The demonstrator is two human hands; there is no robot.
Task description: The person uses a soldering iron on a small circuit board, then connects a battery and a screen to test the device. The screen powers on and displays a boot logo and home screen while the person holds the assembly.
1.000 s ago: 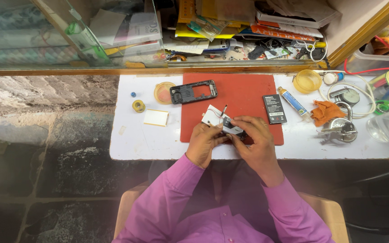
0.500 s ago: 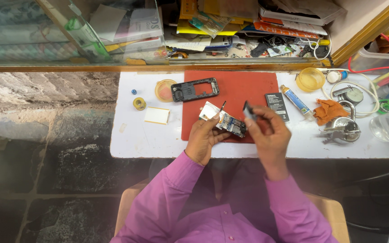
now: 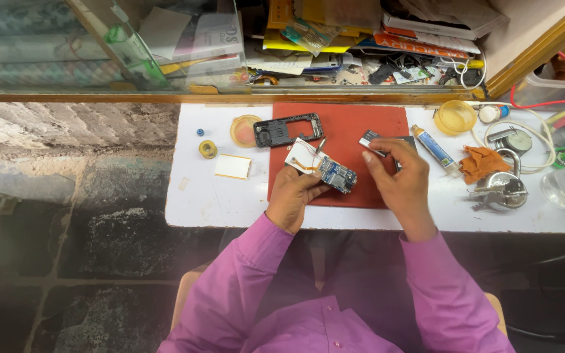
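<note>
Left hand (image 3: 293,198) grips a circuit board (image 3: 327,168) — right hand (image 3: 397,178) pinches a small dark part (image 3: 369,140).

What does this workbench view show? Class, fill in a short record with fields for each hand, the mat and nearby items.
Left hand: holds a blue circuit board with a white part attached
Right hand: lifts a small dark flat part in its fingertips
Mat: red mat on a white table
Nearby: black phone frame, blue tube, orange cloth

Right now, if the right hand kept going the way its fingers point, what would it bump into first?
Probably the small dark flat part on the red mat; the right hand is reaching up-left at it, fingers maybe already touching.
</note>
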